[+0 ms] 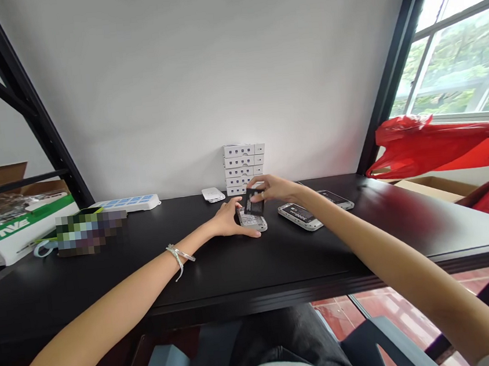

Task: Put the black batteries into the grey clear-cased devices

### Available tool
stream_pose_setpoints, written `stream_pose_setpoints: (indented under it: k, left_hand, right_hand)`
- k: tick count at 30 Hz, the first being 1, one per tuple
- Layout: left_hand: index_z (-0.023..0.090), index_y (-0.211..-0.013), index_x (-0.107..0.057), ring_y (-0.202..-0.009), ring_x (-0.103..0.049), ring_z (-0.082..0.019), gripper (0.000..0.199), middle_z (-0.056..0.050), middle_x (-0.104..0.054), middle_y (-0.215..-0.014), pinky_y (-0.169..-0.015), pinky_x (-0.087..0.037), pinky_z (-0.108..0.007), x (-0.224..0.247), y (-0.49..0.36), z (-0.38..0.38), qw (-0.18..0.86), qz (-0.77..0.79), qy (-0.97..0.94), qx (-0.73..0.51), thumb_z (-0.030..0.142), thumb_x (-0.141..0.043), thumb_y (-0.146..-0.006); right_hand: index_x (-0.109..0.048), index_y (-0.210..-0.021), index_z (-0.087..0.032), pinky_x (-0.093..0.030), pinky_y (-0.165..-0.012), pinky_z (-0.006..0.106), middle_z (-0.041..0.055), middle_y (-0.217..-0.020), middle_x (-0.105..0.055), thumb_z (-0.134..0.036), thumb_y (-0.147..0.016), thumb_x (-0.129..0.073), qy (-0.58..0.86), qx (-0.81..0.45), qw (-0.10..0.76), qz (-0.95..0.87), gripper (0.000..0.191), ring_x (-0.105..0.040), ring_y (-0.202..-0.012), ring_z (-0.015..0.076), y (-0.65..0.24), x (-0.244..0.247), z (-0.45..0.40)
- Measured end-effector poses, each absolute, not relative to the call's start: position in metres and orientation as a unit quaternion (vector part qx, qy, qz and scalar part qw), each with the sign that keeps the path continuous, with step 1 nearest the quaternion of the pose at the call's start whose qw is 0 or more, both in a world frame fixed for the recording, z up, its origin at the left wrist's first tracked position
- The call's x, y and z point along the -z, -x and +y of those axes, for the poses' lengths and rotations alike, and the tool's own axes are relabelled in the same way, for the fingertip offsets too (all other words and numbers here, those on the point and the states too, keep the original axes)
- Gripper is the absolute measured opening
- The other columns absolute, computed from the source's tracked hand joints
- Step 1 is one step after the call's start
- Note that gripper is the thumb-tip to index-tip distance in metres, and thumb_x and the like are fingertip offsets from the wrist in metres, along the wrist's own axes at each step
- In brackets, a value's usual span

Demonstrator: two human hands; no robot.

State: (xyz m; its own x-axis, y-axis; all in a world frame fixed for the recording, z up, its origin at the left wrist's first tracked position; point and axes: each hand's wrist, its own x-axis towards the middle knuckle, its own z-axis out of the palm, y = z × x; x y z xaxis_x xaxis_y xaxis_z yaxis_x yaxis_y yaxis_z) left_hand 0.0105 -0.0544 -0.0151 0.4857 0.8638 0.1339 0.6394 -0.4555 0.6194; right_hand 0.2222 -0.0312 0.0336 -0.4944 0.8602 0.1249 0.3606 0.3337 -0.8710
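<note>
Black surface (202,275) bore a pale phone (252,222), held steady by the left hand (232,219), while the right hand (276,186) gripped a black piece (254,203) above it; two more phones (299,217) lay untouched to the right, and stacked white boxes (243,168) stood behind

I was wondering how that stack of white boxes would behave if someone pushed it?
The stack would probably tip fairly easily, since it is tall and narrow on the black table. The boxes look like light card, so they may slide apart rather than resist. The wall behind it would likely stop a backward fall.
</note>
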Motion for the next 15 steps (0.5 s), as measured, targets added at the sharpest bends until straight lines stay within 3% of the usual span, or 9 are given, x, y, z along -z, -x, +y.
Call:
stream_pose_setpoints:
  k: [2,5,8,11,15]
  left_hand:
    - [0.021,-0.143,-0.023,-0.131,-0.032,-0.036,0.122,-0.014,-0.043,-0.135,-0.107,-0.03,-0.05,0.016,-0.01,-0.054,0.253,0.456,-0.826,-0.215,0.064,-0.079,-0.043]
    - [0.021,-0.144,-0.02,-0.133,-0.031,-0.035,0.121,-0.014,-0.039,-0.138,-0.108,-0.029,-0.048,0.017,-0.007,-0.05,0.25,0.452,-0.832,-0.204,0.066,-0.077,-0.046]
    - [0.023,-0.143,-0.023,-0.129,-0.036,-0.034,0.117,-0.015,-0.036,-0.141,-0.106,-0.033,-0.046,0.017,-0.001,-0.041,0.243,0.442,-0.84,-0.2,0.066,-0.076,-0.049]
    - [0.025,-0.137,-0.037,-0.126,-0.041,-0.033,0.097,-0.013,-0.038,-0.14,-0.103,-0.038,-0.042,0.017,0.004,-0.029,0.222,0.431,-0.855,-0.185,0.067,-0.071,-0.057]
    - [0.027,-0.13,-0.049,-0.132,-0.032,-0.034,0.079,-0.009,-0.044,-0.137,-0.107,-0.031,-0.044,0.014,0.002,-0.018,0.15,0.422,-0.88,-0.155,0.073,-0.059,-0.066]
  right_hand:
    - [-0.06,-0.1,-0.02,-0.051,-0.06,0.026,0.0016,-0.077,-0.065,-0.028,-0.062,-0.081,0.429,-0.405,0.359,-0.723,0.044,-0.06,-0.068,0.014,-0.238,-0.03,-0.016]
    - [-0.065,-0.101,-0.017,-0.051,-0.056,0.026,0.0037,-0.077,-0.066,-0.026,-0.062,-0.081,0.481,-0.379,0.376,-0.695,0.044,-0.058,-0.062,0.0126,-0.257,-0.021,0.004]
    - [-0.067,-0.105,-0.016,-0.052,-0.058,0.026,0.0094,-0.094,-0.069,-0.026,-0.063,-0.08,0.51,-0.348,0.359,-0.7,0.045,-0.061,-0.071,0.0159,-0.265,-0.01,0.016]
    - [-0.067,-0.109,-0.016,-0.053,-0.063,0.028,0.0137,-0.114,-0.064,-0.032,-0.065,-0.078,0.537,-0.285,0.322,-0.726,0.049,-0.063,-0.088,0.0224,-0.264,-0.002,0.019]
    - [-0.064,-0.118,-0.019,-0.051,-0.083,0.035,0.0117,-0.121,-0.062,-0.05,-0.065,-0.074,0.536,-0.231,0.207,-0.785,0.062,-0.059,-0.105,0.0298,-0.261,-0.002,0.012]
